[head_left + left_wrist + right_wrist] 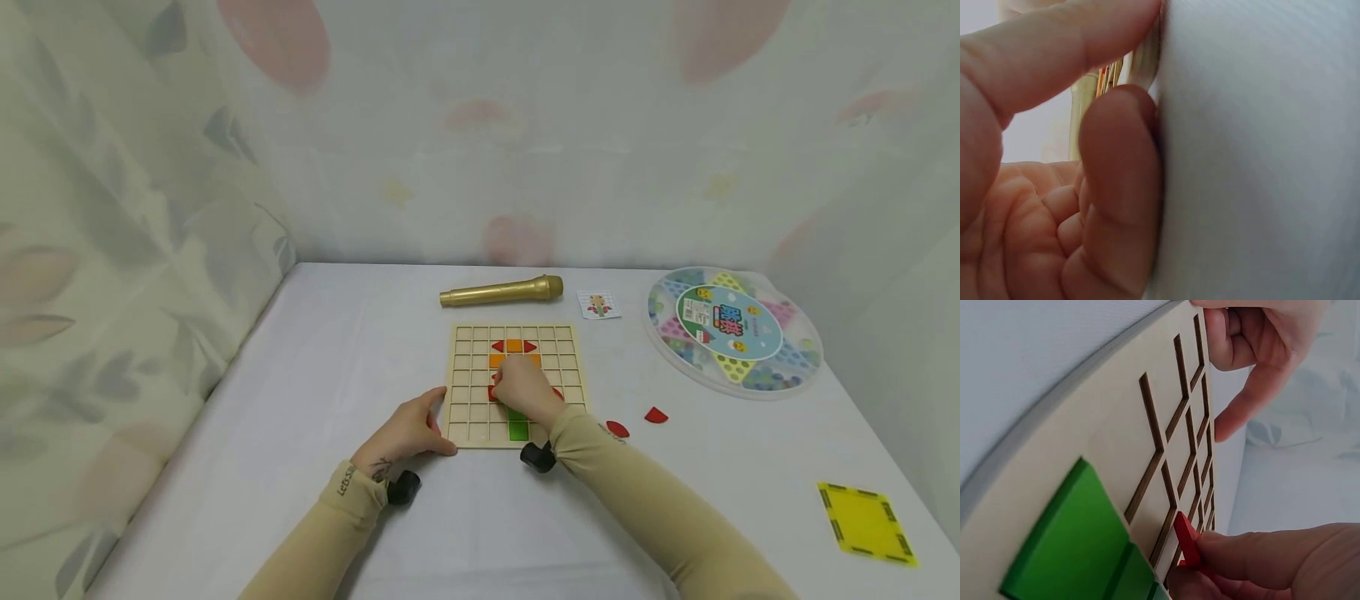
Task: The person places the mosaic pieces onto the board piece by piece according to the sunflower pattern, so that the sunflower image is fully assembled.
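Note:
A pale wooden grid board (467, 412) lies flat on the white table. Several coloured pieces sit in its cells, among them an orange square (513, 345) and a green square (518, 431). At the board's near left corner my left hand (405, 429) rests, index finger stretched against the left edge and thumb at the corner. Above the board's middle, my right hand (528, 390) pinches a small red piece (1187, 540) between thumb and fingertips, tilted over the cells. That hand hides part of the pattern. Two loose red pieces, a leaf-shaped one (618, 429) and a fan-shaped one (656, 415), lie to the right.
Behind the board lie a gold microphone (501, 292) and a small picture card (598, 305). A round, clear game case (780, 367) stands at the back right. A yellow square frame (867, 525) lies near the right edge. Patterned cloth (480, 183) hangs behind.

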{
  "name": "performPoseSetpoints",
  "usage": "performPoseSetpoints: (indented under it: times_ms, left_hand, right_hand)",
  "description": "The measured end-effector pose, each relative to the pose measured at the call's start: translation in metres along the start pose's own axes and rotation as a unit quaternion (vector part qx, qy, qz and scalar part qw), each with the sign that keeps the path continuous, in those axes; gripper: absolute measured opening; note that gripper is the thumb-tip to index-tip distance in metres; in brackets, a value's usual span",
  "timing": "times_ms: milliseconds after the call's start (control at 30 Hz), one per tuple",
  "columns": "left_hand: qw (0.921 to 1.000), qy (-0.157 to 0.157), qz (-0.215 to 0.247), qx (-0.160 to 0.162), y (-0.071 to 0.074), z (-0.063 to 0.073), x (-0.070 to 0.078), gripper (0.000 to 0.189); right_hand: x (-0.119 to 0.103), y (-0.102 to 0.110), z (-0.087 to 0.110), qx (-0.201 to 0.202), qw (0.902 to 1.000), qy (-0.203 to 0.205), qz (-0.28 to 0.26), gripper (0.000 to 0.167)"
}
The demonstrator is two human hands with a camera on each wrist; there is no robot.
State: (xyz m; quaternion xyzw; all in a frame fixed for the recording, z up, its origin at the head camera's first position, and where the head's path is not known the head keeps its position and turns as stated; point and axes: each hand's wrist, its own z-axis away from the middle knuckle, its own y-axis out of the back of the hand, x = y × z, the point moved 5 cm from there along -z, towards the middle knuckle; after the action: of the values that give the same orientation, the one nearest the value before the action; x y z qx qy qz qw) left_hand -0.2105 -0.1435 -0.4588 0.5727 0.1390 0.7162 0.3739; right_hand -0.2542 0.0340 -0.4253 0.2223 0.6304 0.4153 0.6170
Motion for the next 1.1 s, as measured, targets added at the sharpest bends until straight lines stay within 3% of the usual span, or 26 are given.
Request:
performPoseSetpoints:
  times_ms: [167,400,933,1100]
  left_hand:
    - [1.0,-0.002,-0.001,0.003,0.0015,-0.0004,0.0019,0.102]
    - [0.9999,-0.004,0.009,-0.002,-0.0013,0.001,-0.0002,0.103]
    - [0.9998,-0.022,0.003,0.001,-0.0011,0.0012,0.0002,0.102]
    - [0.9997,-0.023,-0.007,-0.003,-0.0011,-0.0003,-0.001,0.102]
  right_hand:
    - [-0.0017,-0.0009,0.0004,0.003,0.9991,-0.018,0.039,0.039]
    - [-0.0016,-0.0044,0.0023,-0.002,0.9962,-0.033,0.08,0.034]
    - [-0.0019,-0.0082,0.0021,0.007,0.9935,-0.025,0.111,0.022]
    - [-0.0028,-0.004,0.0043,0.01,0.9944,-0.02,0.103,0.032]
